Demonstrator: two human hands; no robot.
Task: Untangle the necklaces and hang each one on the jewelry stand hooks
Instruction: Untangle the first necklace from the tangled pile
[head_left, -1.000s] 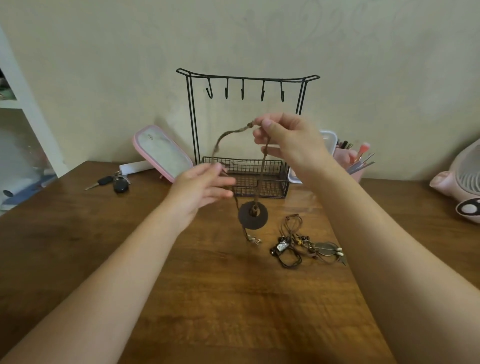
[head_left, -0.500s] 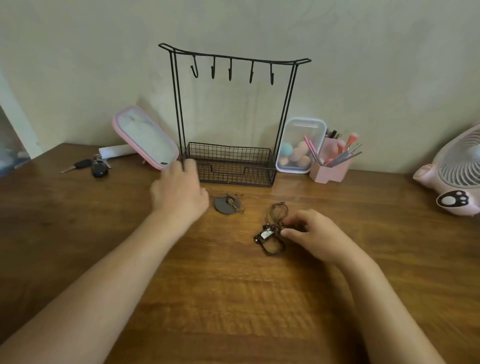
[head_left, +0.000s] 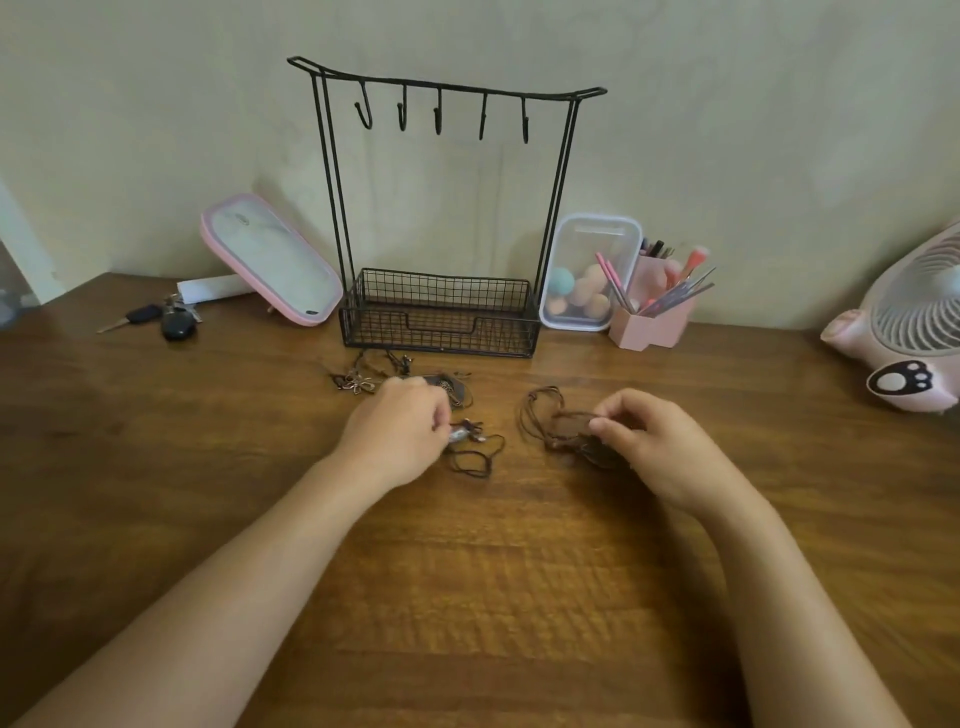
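Observation:
A black wire jewelry stand (head_left: 447, 208) with several bare hooks (head_left: 439, 117) stands at the back of the wooden table (head_left: 467, 597). In front of its basket lies a necklace with a dark round pendant (head_left: 449, 387) and a cord with a flower charm (head_left: 358, 383). My left hand (head_left: 400, 434) pinches a black-cord necklace with a silvery pendant (head_left: 470, 441) on the table. My right hand (head_left: 654, 441) pinches a bundle of brown cord necklaces (head_left: 556, 421) lying to the right.
A pink-framed mirror (head_left: 270, 260) leans left of the stand, with car keys (head_left: 161, 317) further left. A clear box of sponges (head_left: 589, 273) and a pink brush holder (head_left: 654, 312) sit to the right. A pink fan (head_left: 904, 332) is at the far right.
The lifted round-pendant necklace was set down by the basket. The tangle has been split: my left hand came back to the black cord while my right drew the brown cords rightward.

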